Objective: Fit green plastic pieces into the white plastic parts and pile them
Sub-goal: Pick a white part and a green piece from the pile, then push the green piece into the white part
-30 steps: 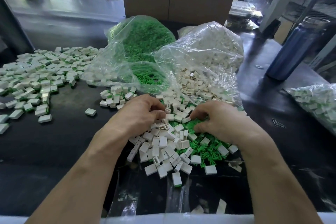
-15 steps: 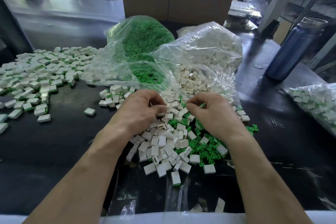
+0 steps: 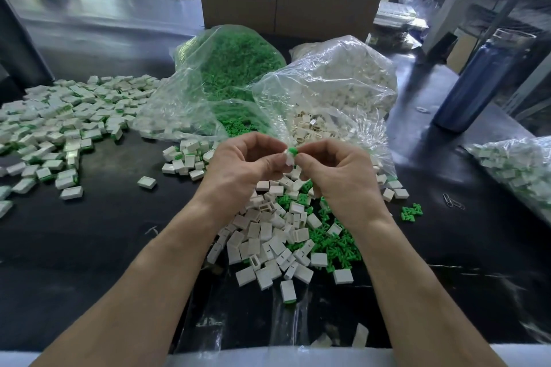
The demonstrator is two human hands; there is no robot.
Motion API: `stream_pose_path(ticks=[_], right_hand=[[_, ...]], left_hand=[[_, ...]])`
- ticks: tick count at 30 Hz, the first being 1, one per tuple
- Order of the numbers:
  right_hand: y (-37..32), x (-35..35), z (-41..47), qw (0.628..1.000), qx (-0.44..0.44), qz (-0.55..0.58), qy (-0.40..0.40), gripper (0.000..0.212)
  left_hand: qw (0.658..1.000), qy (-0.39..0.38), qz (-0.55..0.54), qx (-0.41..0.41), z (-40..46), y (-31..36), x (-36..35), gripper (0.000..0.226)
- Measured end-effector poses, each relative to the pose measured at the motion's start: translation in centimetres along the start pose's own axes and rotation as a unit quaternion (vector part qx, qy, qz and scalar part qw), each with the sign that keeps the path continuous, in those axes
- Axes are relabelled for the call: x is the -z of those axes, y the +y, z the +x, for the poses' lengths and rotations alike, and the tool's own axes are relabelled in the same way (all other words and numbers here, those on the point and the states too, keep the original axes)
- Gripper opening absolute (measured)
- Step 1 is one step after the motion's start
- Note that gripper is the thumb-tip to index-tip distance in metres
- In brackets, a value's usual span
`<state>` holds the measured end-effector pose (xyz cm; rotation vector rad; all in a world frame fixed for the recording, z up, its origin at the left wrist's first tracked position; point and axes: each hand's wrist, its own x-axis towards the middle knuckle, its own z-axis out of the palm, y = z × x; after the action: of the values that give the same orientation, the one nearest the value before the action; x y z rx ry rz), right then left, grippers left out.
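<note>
Both hands have lifted out of the loose heap of small white rectangular plastic housings point(image 3: 268, 244) and green plastic clips point(image 3: 337, 247), where a second ago they were picking. Now the left hand point(image 3: 244, 167) pinches a white plastic housing point(image 3: 287, 159) and the right hand point(image 3: 334, 170) pinches a small green plastic piece point(image 3: 292, 151) at its top, just touching. Picking looks finished; the press-fit seems to be starting, directly above the heap.

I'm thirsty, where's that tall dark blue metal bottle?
In the head view, the tall dark blue metal bottle stands upright at the table's far right, beyond the clear bag of white parts.
</note>
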<state>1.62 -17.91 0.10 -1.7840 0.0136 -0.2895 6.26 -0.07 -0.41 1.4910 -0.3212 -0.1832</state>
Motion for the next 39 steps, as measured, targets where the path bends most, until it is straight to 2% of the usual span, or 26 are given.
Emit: stream_pose_path(ticks=[4, 10, 13, 18, 22, 26, 30, 39], right_hand=[[-0.07, -0.14, -0.06, 1.000, 0.009, -0.006, 0.020, 0.001], [-0.02, -0.12, -0.13, 0.999, 0.008, 0.039, 0.021, 0.006], [0.02, -0.24, 0.01, 0.999, 0.015, 0.039, 0.026, 0.006], [0.10, -0.17, -0.01, 0.998, 0.030, 0.051, 0.017, 0.025], [0.07, -0.32, -0.01, 0.996, 0.023, 0.084, 0.037, 0.013], [0.02, -0.22, 0.05, 0.994, 0.018, 0.097, 0.049, 0.007], [0.29, -0.40, 0.09, 0.994, 0.011, 0.105, 0.039, 0.006], [0.85, -0.80, 0.40, 0.996, 0.008, 0.078, 0.041, 0.005]], left_hand=[[0.999, -0.011, -0.043, -0.006, 0.13, -0.13, -0.07, 0.024], [0.981, -0.010, -0.190, 0.028, 0.28, -0.08, -0.14, 0.028], [0.976, -0.014, -0.213, 0.039, 0.29, -0.15, -0.15, 0.030], [0.983, -0.031, -0.178, 0.031, 0.23, -0.28, -0.26, 0.028], [0.988, -0.033, -0.152, 0.022, 0.30, -0.37, -0.13, 0.027], [0.997, -0.007, -0.071, 0.010, 0.42, -0.57, -0.17, 0.021], [1.000, -0.012, 0.001, -0.005, 0.34, -0.90, -0.12, 0.010], [0.999, -0.012, 0.039, -0.028, 0.33, -0.85, -0.20, 0.009]])
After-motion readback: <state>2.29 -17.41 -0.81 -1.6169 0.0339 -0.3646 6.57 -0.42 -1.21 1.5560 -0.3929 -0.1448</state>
